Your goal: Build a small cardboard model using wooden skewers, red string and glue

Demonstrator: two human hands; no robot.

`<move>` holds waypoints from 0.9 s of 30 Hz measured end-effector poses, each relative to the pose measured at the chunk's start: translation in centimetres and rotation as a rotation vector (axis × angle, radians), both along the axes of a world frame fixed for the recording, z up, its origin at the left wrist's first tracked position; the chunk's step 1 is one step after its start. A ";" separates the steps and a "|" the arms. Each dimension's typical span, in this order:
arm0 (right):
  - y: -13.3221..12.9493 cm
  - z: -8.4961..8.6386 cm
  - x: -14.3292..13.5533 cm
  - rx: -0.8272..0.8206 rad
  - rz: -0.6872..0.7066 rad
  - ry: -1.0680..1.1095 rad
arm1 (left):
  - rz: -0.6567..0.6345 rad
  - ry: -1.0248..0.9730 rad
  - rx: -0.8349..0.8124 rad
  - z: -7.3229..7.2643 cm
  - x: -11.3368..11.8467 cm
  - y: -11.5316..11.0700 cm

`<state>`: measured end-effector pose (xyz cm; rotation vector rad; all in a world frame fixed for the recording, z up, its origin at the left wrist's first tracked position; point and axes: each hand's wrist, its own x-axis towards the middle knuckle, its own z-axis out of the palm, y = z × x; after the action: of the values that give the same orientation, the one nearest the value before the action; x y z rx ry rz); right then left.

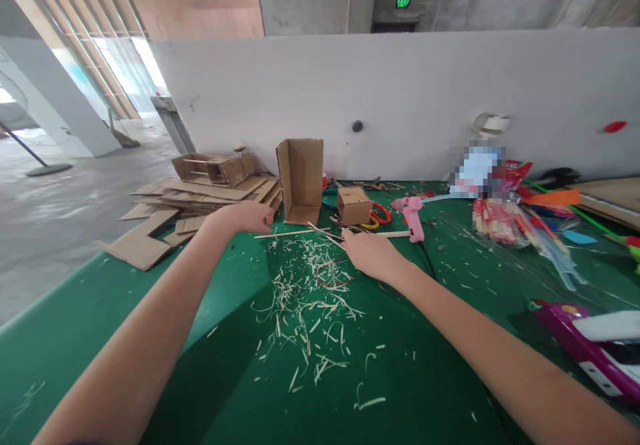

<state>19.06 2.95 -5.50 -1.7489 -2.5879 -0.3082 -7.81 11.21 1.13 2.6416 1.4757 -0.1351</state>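
I see the right hand (pixel 371 250) closed on a slim grey tool (pixel 326 234), which points left. I see the left hand (pixel 253 217) with fingers curled; I cannot tell whether it pinches anything. The thin wooden stick (pixel 285 233) lies between the hands, just below the left. Nearer me, wood shavings (pixel 295 291) cover the green tabletop (pixel 220 365). Beyond stands an open cardboard box (pixel 303 181); a pink glue gun (pixel 413 218) lies right.

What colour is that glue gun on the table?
The glue gun is pink; the head view shows it.
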 end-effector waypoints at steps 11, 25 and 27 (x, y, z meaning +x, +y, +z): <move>-0.2 -0.4 -0.1 -0.014 -0.170 0.264 | 0.020 0.116 -0.110 -0.7 -0.2 -0.4; 0.8 0.3 1.3 0.082 -0.096 0.495 | 0.067 -0.522 0.196 6.1 -0.6 -3.7; 1.5 0.5 1.9 -0.022 0.080 0.715 | 0.057 -0.571 0.194 6.0 -0.3 -3.9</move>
<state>21.00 4.41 -5.05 -1.3987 -2.1211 0.2994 -8.06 7.32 7.10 2.4568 1.4038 0.7366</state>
